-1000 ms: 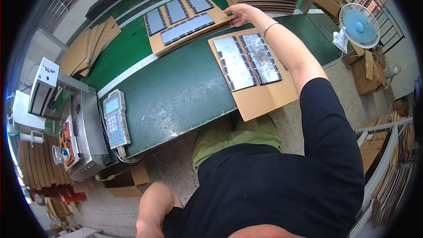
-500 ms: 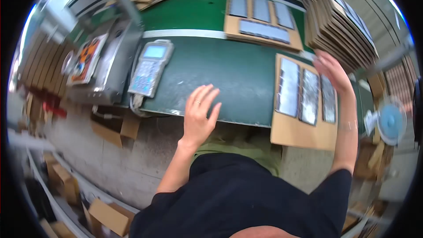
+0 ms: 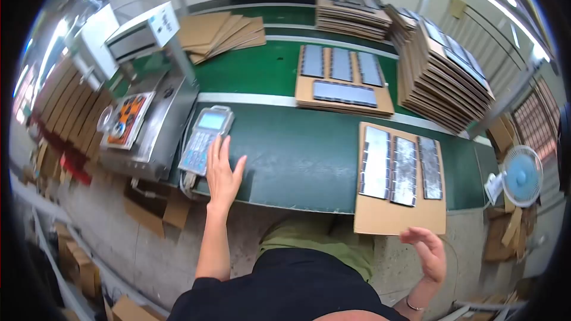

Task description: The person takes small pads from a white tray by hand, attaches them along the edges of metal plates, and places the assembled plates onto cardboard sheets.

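Note:
My left hand (image 3: 223, 178) is open, its fingers stretched over the right edge of a grey handheld keypad device (image 3: 199, 151) with a small lit screen. Whether the fingertips touch it I cannot tell. My right hand (image 3: 429, 252), loosely curved with nothing visible in it, hovers by the front edge of a cardboard sheet (image 3: 392, 220). Three flat rectangular panels with dark notched edges lie on that sheet: a bright left one (image 3: 375, 161), a mottled middle one (image 3: 404, 170) and a greyer right one (image 3: 429, 167). The cardboard overhangs the green table (image 3: 291, 172).
Behind lies another cardboard sheet with several panels (image 3: 345, 94). Tall stacks of cardboard and panels (image 3: 443, 80) rise at the back right. A metal machine (image 3: 154, 137) with an orange plate stands left, a blue fan (image 3: 522, 175) right. Loose cardboard sheets (image 3: 220, 32) lie at the back.
My left hand has moved left, from the bare table to the keypad device. My right hand has come back from beside the stack to the near edge of the cardboard. The view has tilted up.

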`<state>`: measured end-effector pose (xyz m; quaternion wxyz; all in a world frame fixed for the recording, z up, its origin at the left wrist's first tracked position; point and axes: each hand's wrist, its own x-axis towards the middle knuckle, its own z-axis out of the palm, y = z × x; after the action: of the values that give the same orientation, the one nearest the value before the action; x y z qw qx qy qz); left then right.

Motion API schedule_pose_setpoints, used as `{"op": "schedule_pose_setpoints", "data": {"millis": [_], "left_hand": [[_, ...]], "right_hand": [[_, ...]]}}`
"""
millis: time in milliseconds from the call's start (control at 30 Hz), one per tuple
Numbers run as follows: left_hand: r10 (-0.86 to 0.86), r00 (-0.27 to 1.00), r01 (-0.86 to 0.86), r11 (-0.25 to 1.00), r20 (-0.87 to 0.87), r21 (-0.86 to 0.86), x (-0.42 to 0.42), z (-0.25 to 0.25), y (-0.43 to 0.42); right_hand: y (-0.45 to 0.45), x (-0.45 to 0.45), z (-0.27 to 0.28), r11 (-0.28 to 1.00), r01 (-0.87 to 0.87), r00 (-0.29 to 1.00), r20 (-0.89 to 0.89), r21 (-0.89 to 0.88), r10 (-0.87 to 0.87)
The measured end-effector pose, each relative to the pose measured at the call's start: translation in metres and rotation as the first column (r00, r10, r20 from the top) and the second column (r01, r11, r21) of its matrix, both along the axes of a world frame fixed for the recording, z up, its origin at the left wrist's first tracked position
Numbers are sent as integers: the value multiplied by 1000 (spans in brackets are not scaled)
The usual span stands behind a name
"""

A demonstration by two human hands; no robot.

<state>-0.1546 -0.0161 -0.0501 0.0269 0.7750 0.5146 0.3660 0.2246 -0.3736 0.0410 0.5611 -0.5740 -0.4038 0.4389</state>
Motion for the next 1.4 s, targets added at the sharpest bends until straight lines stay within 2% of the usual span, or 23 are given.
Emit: {"op": "schedule_pose_setpoints", "data": {"millis": [100,133,200,300,433,467,600,700,733,833,933,1167,1200,1300,1367,1400], "left_hand": [[-100,995,98,991,-13,-86,31,-22,-7],[-116,993,113,982,-12,-151,38,-28,-8],[-90,992,75,985,-88,-154,44,-29,-12],[-75,987,50,984,-142,-172,40,-29,-10],[-96,987,76,987,-132,-145,39,-30,-9],[-91,987,72,988,-136,-140,39,-30,-9],[-88,984,69,990,-156,-124,41,-29,-12],[-96,981,76,989,-169,-123,43,-26,-11],[-99,981,78,989,-169,-124,44,-25,-12],[-94,980,69,988,-175,-141,41,-22,-10],[-138,970,99,976,-197,-196,44,-13,-13],[-267,936,177,921,-231,-347,51,0,-1],[-320,945,260,867,-73,-426,56,6,0],[-501,846,530,745,186,-404,94,42,21],[-614,780,620,730,123,-288,130,56,55],[-593,785,619,745,178,-247,148,49,75]], "right_hand": [[27,-28,-3,990,-122,991,-66,-66,118],[38,-38,-6,988,-140,990,-40,-71,138],[59,-59,-15,976,-200,979,3,-87,201],[85,-79,-23,961,-265,914,298,-74,275],[115,-103,-27,949,-305,818,489,-78,303],[123,-109,-22,938,-322,789,511,-129,341],[157,-127,-47,937,-347,698,654,-46,291],[189,-138,-64,950,-311,492,860,25,138],[198,-139,-69,956,-294,474,865,-19,163],[229,-143,-88,983,-179,371,924,-30,95],[245,-150,-92,988,-130,220,970,-79,106],[251,-147,-83,977,-140,359,912,-159,199],[251,-147,-83,977,-137,374,905,-162,202],[254,-147,-80,978,-108,399,893,-179,208],[254,-149,-81,977,-93,404,889,-192,214],[256,-150,-76,970,-83,389,889,-228,243]]}}
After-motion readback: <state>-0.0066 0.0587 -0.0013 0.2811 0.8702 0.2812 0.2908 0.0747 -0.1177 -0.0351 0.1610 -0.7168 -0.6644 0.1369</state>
